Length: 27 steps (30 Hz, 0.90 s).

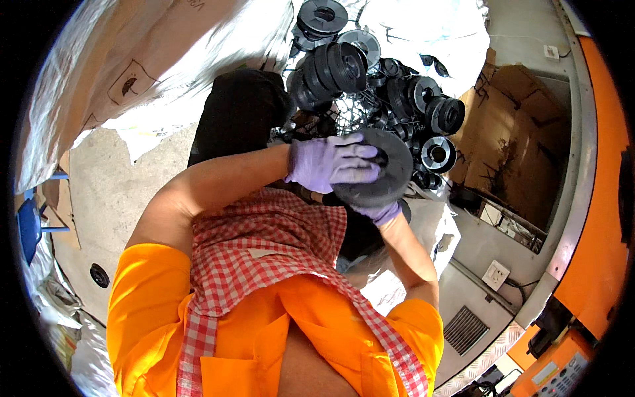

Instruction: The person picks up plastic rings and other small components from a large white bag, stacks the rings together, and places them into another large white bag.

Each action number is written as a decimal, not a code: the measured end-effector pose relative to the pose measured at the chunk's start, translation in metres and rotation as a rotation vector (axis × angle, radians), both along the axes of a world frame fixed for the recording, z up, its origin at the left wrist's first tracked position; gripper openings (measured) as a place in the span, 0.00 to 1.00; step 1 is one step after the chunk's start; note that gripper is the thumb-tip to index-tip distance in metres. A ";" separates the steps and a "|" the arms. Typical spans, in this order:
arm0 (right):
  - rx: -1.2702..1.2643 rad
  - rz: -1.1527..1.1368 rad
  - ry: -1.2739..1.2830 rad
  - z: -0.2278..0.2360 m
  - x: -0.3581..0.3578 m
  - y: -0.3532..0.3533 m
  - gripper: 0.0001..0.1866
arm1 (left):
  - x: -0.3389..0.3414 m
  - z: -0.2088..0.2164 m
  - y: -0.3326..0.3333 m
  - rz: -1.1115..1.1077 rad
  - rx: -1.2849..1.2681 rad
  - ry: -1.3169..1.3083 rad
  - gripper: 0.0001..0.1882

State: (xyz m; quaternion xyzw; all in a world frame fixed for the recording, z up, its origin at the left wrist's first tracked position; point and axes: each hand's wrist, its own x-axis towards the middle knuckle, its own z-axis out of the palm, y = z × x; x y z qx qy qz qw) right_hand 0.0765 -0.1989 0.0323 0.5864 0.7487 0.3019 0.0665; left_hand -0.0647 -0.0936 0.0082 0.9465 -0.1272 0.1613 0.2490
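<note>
Fingers [357, 163] of the left hand [324, 164], in a lavender glove, lie nearly straight across the face of a black disc [391, 173], their tips by the dark opening at its middle; whether they hook into it I cannot tell. The right hand [383, 212], gloved alike, sits at the disc's near edge and under it, its fingers hidden, so their grip cannot be told. The disc is tilted, face up toward the head, between the two hands and in front of the lap, where a red-and-white checked apron [264, 245] is bunched over an orange shirt [149, 291]. Just beyond the disc, a heap of black spools [337, 66] spreads out, some stacked flange to flange, others tipped on their sides with pale light in their hollow cores. White sacking [426, 36] rises behind the heap, and a larger white sack [46, 112] stands at the far left. Beside the heap on the right is an open cardboard box [522, 116], next to a grey panel with a white socket [496, 275] and a slatted vent [466, 329]. Well apart on the left, a small black ring [99, 275] lies on the pale floor [99, 192]
</note>
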 end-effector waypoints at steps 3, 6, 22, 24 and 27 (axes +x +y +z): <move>-0.561 0.277 1.003 0.029 0.007 -0.015 0.22 | 0.007 0.001 0.013 0.059 0.320 -0.363 0.30; -0.755 0.340 1.019 0.041 0.017 -0.024 0.23 | 0.021 0.011 0.020 0.070 0.256 -0.570 0.33; -0.037 -0.342 1.554 -0.035 0.127 0.213 0.34 | 0.074 -0.255 0.114 1.461 -0.690 1.056 0.48; -0.405 -0.570 1.031 -0.088 0.130 0.235 0.36 | 0.072 -0.249 0.118 1.433 -1.078 0.778 0.50; -0.517 -0.796 1.230 -0.134 0.130 0.224 0.36 | 0.072 -0.219 0.119 1.415 -1.137 0.696 0.51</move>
